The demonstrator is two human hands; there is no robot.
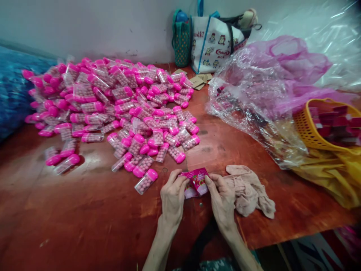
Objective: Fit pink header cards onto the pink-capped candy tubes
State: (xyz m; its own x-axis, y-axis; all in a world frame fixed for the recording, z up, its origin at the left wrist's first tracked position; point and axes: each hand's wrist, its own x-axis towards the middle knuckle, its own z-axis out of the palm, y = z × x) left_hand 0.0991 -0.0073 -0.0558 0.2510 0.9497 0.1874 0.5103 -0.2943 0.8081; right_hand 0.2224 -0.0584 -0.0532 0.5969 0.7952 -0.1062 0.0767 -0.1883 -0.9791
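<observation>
Low centre of frame, left hand (172, 196) and right hand (222, 198) fingers pinch a small pink printed cardboard box (196, 181); gripping by its edges should avoid crushing it

Soft even light, plastic glare, edges warped and blurred.

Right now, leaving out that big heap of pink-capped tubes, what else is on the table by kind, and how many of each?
Small pink packet, held by both the left hand and the right hand: 1
Beige cloth: 1
Yellow basket: 1
Clear plastic bag: 1
Tote bags by the wall: 2
Total: 6
</observation>
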